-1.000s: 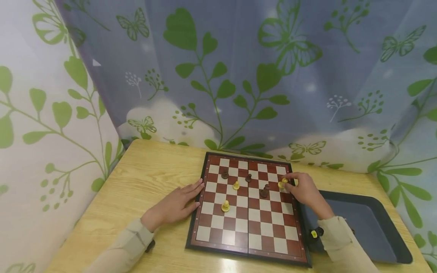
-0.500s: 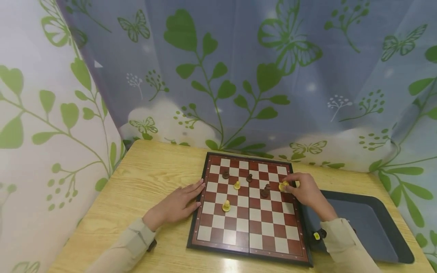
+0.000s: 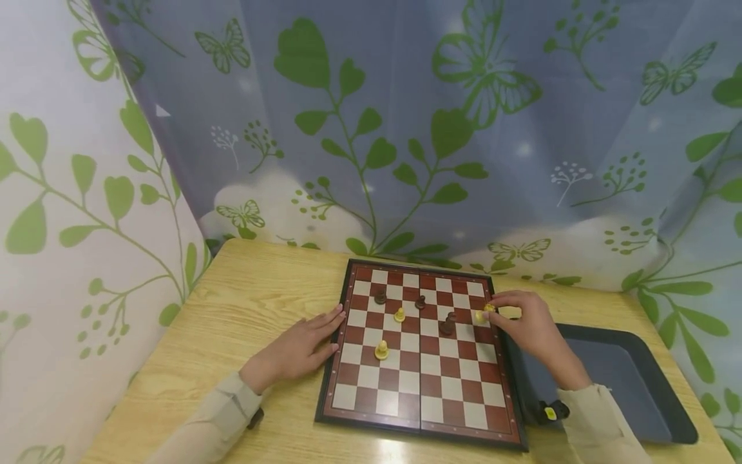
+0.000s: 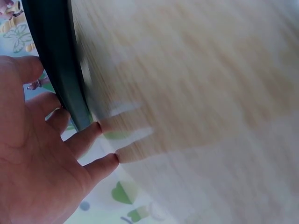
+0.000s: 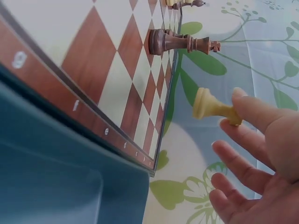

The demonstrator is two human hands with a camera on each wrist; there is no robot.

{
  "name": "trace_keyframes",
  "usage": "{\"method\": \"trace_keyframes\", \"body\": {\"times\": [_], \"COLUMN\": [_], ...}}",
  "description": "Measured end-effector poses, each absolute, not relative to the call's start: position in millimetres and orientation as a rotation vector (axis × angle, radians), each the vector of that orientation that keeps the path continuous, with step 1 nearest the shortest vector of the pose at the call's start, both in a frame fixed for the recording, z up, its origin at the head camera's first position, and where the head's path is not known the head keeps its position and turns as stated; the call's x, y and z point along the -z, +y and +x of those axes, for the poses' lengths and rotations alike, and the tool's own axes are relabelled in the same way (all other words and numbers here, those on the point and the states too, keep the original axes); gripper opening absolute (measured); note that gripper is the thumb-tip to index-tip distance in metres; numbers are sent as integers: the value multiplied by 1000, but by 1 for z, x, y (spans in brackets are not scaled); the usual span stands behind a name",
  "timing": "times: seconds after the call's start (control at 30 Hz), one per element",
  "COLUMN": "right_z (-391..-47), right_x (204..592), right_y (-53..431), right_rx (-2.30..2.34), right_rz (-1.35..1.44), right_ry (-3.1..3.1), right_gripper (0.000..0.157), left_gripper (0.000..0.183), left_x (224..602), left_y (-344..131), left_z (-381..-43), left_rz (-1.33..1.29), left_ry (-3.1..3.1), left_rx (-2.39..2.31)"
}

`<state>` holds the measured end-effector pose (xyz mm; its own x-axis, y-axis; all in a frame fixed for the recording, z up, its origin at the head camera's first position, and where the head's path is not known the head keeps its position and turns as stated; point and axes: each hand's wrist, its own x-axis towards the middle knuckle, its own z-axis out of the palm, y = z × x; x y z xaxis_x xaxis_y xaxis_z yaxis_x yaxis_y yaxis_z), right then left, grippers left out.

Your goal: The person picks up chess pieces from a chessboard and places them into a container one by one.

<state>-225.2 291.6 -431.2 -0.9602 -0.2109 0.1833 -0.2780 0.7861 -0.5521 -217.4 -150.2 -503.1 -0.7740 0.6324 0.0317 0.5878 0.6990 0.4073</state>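
My right hand [image 3: 530, 322] pinches a pale yellow chess piece [image 5: 208, 105] by its top between thumb and forefinger. The right wrist view shows its flared base raised off the chessboard [image 3: 460, 370]; the fingertips cover its top. From above, it overlaps the board's right side. A dark king [image 5: 182, 43] stands on the board nearby. Two small dark pieces [image 3: 380, 297] and two yellow pieces [image 3: 381, 350] stand farther left. My left hand [image 3: 295, 351] lies at the board's left edge, fingers extended, fingertips [image 4: 96, 128] right at the dark rim.
A dark tray [image 3: 655, 380] sits on the wooden table [image 3: 261, 277] just right of the board, partly beneath my right forearm. Behind the table hangs a leaf-and-butterfly printed curtain [image 3: 406, 212], and a similar one [image 3: 58, 290] covers the left side.
My right hand has shifted slightly right, and the pinched yellow piece now tilts off its square near the board's right edge. The left hand and the other pieces stay put.
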Motion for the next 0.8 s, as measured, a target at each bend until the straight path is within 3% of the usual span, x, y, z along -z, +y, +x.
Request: {"method": "trace_keyframes", "body": {"times": [0.8], "right_z": [-190], "right_x": [439], "right_y": [310], "right_rx": [-897], "right_rz": [350], "right_ry": [-2629], "right_gripper": [28], "left_gripper": [60], "left_x": [504], "left_y": [-150], "left_z": [-217], "left_rz": [1025], "left_ry": [2801], "left_rx": [-633]}}
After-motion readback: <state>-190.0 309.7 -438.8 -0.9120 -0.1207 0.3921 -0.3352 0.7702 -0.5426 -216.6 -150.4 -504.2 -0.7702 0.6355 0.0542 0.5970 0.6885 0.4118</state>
